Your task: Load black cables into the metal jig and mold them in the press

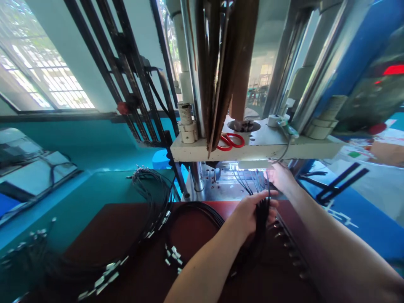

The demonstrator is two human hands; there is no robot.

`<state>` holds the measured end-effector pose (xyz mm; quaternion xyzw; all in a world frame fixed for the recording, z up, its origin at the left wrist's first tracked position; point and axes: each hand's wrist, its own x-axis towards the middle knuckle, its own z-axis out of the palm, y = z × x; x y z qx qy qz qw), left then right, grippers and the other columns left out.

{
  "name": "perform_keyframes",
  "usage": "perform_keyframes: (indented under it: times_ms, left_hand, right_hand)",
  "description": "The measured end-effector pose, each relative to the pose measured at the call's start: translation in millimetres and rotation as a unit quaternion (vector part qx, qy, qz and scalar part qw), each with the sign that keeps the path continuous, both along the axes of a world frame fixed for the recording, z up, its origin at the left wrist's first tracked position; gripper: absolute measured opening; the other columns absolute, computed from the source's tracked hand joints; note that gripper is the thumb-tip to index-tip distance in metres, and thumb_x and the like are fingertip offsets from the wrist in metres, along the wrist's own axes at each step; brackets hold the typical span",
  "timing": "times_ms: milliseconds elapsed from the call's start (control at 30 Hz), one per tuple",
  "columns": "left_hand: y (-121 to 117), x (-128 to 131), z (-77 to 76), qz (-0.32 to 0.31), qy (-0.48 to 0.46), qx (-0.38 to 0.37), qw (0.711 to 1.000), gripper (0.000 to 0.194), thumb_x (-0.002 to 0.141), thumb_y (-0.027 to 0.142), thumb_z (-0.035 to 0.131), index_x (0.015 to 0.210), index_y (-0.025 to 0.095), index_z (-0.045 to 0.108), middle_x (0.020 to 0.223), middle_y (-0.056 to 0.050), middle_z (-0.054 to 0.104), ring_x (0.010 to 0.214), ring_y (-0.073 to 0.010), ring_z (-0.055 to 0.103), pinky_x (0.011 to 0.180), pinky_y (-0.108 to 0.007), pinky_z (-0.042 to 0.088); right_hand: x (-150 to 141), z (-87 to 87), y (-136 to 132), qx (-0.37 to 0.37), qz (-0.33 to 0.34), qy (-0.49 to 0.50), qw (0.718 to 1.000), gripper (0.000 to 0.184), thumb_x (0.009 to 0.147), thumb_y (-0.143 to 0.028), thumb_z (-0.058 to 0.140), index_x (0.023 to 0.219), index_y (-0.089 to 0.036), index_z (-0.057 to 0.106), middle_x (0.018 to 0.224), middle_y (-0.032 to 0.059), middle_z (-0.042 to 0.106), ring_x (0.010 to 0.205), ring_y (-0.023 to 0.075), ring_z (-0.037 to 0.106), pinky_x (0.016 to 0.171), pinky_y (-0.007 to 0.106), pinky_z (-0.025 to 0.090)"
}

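Observation:
My left hand (248,212) is wrapped round a bundle of black cables (261,219) in front of the press, above the dark red board. Several thin cable ends fan out from this bundle toward the metal mould (229,166) under the press plate. Farther back, at the right of the mould, my right hand (280,177) has its fingers closed at a single black cable. Its fingertips are partly hidden beneath the plate's edge and blurred.
The white press plate (205,152) spans low over the mould, with red-handled scissors (232,141) on it. On the left, more black cables with metal ends (151,185) lie across the green table (110,185) and the dark red board (107,214). Metal posts rise either side.

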<state>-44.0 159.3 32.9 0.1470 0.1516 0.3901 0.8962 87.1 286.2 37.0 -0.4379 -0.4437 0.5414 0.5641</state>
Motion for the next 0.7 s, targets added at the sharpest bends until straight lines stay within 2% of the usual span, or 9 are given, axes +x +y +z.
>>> perform_keyframes:
  times_ms: [67, 100, 200, 267, 367, 467, 533, 600, 700]
  left_hand:
    - [-15, 9, -0.9, -0.011, -0.017, -0.001, 1.0, 0.015, 0.086, 0.022, 0.046, 0.086, 0.011, 0.057, 0.047, 0.005, 0.042, 0.032, -0.0033, 0.033, 0.034, -0.014, 0.02]
    - [-23, 14, -1.5, -0.012, -0.015, -0.007, 1.0, 0.018, 0.088, 0.021, 0.042, 0.082, 0.011, 0.056, 0.044, 0.007, 0.035, 0.029, -0.0026, 0.025, 0.033, -0.014, 0.014]
    - [-46, 28, -3.5, -0.001, 0.021, -0.03, 0.999, 0.027, 0.092, 0.019, 0.032, 0.075, 0.012, 0.052, 0.041, 0.009, 0.027, 0.028, -0.0026, 0.017, 0.033, -0.014, 0.007]
    - [-61, 37, -4.3, 0.004, 0.036, -0.037, 0.999, 0.026, 0.092, 0.019, 0.033, 0.074, 0.012, 0.05, 0.04, 0.009, 0.025, 0.029, -0.0024, 0.015, 0.033, -0.015, 0.005]
    - [-91, 46, -4.0, -0.005, 0.045, -0.023, 0.999, 0.019, 0.088, 0.023, 0.044, 0.073, 0.013, 0.05, 0.04, 0.01, 0.024, 0.029, -0.0021, 0.012, 0.033, -0.015, 0.005]
    - [-129, 48, -4.2, -0.054, 0.072, 0.039, 0.995, 0.02, 0.08, 0.031, 0.058, 0.074, 0.013, 0.054, 0.04, 0.01, 0.026, 0.029, -0.0028, 0.015, 0.032, -0.017, 0.009]
    - [-149, 46, -6.4, -0.061, 0.092, 0.078, 0.991, 0.026, 0.075, 0.036, 0.063, 0.074, 0.011, 0.056, 0.039, 0.009, 0.027, 0.029, -0.0031, 0.017, 0.031, -0.018, 0.01]
    - [-157, 41, -10.2, -0.024, 0.099, 0.087, 0.991, 0.028, 0.074, 0.038, 0.064, 0.076, 0.011, 0.056, 0.04, 0.009, 0.028, 0.029, -0.0025, 0.017, 0.031, -0.018, 0.01]
    - [-148, 31, -16.2, 0.046, 0.096, 0.075, 0.992, 0.025, 0.075, 0.036, 0.064, 0.079, 0.013, 0.055, 0.042, 0.01, 0.03, 0.03, -0.0016, 0.017, 0.032, -0.017, 0.01]
  right_hand:
    - [15, -4.9, -17, -0.02, -0.013, 0.008, 1.0, 0.012, 0.078, -0.028, 0.056, 0.074, -0.016, 0.055, 0.045, -0.0031, 0.05, 0.034, 0.01, 0.046, 0.029, 0.018, 0.029]
    - [21, -6.5, -26, -0.027, -0.024, 0.012, 0.999, 0.01, 0.075, -0.027, 0.056, 0.072, -0.017, 0.055, 0.044, -0.0025, 0.052, 0.034, 0.0115, 0.048, 0.029, 0.019, 0.03]
    - [36, -9.4, -59, -0.042, -0.06, 0.019, 0.997, 0.008, 0.07, -0.028, 0.057, 0.071, -0.019, 0.057, 0.047, -0.0021, 0.056, 0.035, 0.0133, 0.052, 0.029, 0.02, 0.036]
    - [42, -11.3, -78, -0.049, -0.081, 0.023, 0.995, 0.009, 0.069, -0.028, 0.057, 0.071, -0.019, 0.058, 0.048, -0.0025, 0.057, 0.034, 0.0124, 0.052, 0.029, 0.02, 0.038]
    - [51, -14.4, -97, -0.053, -0.112, 0.034, 0.992, 0.009, 0.07, -0.028, 0.057, 0.071, -0.019, 0.058, 0.049, -0.0036, 0.057, 0.034, 0.0112, 0.051, 0.031, 0.02, 0.041]
    - [73, -15.5, -105, -0.064, -0.153, 0.039, 0.985, 0.008, 0.073, -0.025, 0.054, 0.068, -0.019, 0.056, 0.046, -0.0029, 0.056, 0.035, 0.0119, 0.052, 0.032, 0.02, 0.043]
    - [96, -15.6, -110, -0.066, -0.18, 0.034, 0.981, 0.007, 0.074, -0.022, 0.052, 0.069, -0.019, 0.056, 0.047, -0.0013, 0.058, 0.035, 0.0125, 0.053, 0.032, 0.02, 0.043]
    - [119, -16.8, -120, -0.06, -0.2, 0.027, 0.978, 0.007, 0.075, -0.019, 0.052, 0.072, -0.018, 0.058, 0.048, 0.0001, 0.06, 0.036, 0.013, 0.055, 0.033, 0.02, 0.044]
    - [150, -23.3, -142, -0.053, -0.22, 0.015, 0.974, 0.006, 0.073, -0.019, 0.054, 0.073, -0.019, 0.06, 0.049, 0.0008, 0.06, 0.035, 0.0127, 0.054, 0.033, 0.019, 0.043]
